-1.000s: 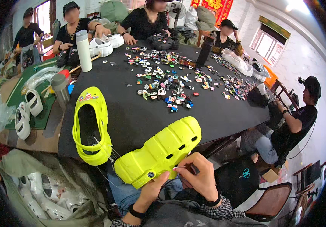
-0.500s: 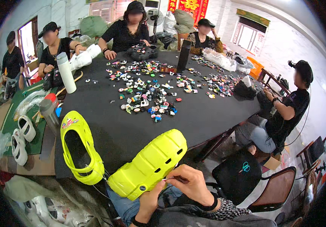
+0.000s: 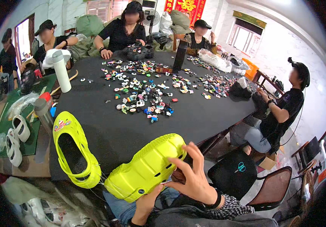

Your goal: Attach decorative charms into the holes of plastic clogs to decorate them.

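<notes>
A bright yellow-green clog lies sole-up over my lap at the table's near edge. My left hand grips its heel end from below. My right hand rests on its toe end, fingers spread over the holes. Its twin clog lies upright on the black table to the left, with a small charm on its toe. A heap of small colourful shoe charms is scattered across the middle of the table.
A white bottle and a grey bottle stand at the left. White clogs lie on a green mat. Several people sit around the table. A dark chair stands at my right.
The view has swung slightly left. My right hand has slid up along the clog toward its toe and its fingers have spread; the clog stays in my hands.
</notes>
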The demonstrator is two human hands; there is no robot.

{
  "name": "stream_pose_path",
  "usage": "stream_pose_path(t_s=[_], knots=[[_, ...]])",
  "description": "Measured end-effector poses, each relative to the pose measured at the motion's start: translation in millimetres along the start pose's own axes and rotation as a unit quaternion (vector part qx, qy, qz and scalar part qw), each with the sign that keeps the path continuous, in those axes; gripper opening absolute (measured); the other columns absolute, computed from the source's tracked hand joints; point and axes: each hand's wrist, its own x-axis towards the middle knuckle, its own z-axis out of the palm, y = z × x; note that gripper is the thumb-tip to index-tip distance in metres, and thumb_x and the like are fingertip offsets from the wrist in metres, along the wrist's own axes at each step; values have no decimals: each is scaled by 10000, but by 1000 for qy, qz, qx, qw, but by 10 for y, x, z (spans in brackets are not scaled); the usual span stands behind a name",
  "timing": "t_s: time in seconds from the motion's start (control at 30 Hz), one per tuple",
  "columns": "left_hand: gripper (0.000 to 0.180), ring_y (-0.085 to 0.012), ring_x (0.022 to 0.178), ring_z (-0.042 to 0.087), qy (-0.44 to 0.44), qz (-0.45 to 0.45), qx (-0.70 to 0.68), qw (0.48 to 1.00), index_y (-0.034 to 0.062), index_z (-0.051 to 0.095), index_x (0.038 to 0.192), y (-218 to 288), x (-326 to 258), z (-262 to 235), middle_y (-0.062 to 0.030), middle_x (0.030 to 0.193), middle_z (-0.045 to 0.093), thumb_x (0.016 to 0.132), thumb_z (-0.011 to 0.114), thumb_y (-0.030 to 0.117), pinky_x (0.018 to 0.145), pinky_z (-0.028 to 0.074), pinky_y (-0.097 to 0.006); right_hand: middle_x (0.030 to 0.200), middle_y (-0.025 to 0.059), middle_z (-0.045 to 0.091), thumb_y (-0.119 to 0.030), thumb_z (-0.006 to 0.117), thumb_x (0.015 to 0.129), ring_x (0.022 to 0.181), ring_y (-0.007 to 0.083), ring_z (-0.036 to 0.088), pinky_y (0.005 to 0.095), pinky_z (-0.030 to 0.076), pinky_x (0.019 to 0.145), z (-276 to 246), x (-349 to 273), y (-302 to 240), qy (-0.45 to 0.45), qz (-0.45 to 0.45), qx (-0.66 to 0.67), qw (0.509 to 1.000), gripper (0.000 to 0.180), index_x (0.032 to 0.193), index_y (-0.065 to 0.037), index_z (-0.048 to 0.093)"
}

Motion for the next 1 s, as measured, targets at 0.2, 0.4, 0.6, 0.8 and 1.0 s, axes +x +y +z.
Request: stream_pose_path(t_s=[0.2,0.4,0.6,0.8,1.0], knots=[[292,-182,986,603,-9,45,-7,999,-24,593,1110,-143,5,-78,-95,1084,634,823,638,-52,865,479,-311,1494,286,31,-203,873,589,1372,469,168,475,290,1099,168,-71,189,-65,55,185,979,1089,1454,-110,218],[403,-201,1028,581,-33,71,35,996,1,552,1178,-172,21,-108,-90,1135,607,793,665,-29,914,466,-338,1500,274,15,-202,879,595,1383,434,169,461,278,1105,353,-171,292,-32,66,218,973,1202,1472,-96,63],[254,-188,947,624,-7,104,3,995,-38,598,1084,-109,13,-30,-103,1053,653,835,646,-38,837,493,-313,1494,274,36,-195,879,597,1380,429,165,469,273,1104,444,-217,338,-19,72,246,966,1195,1467,-103,65],[253,-179,930,624,11,89,27,996,-44,599,1085,-99,-8,-58,-104,1043,655,836,646,-35,826,495,-305,1486,273,66,-163,881,586,1370,430,188,477,279,1095,554,-272,333,1,86,249,965,1199,1470,-132,72],[247,-188,929,619,15,100,46,994,-51,594,1089,-162,-5,-104,-113,1040,650,847,639,-19,828,491,-311,1486,274,66,-141,880,577,1365,443,187,491,276,1091,620,-299,341,13,95,262,960,1211,1470,-129,62]])
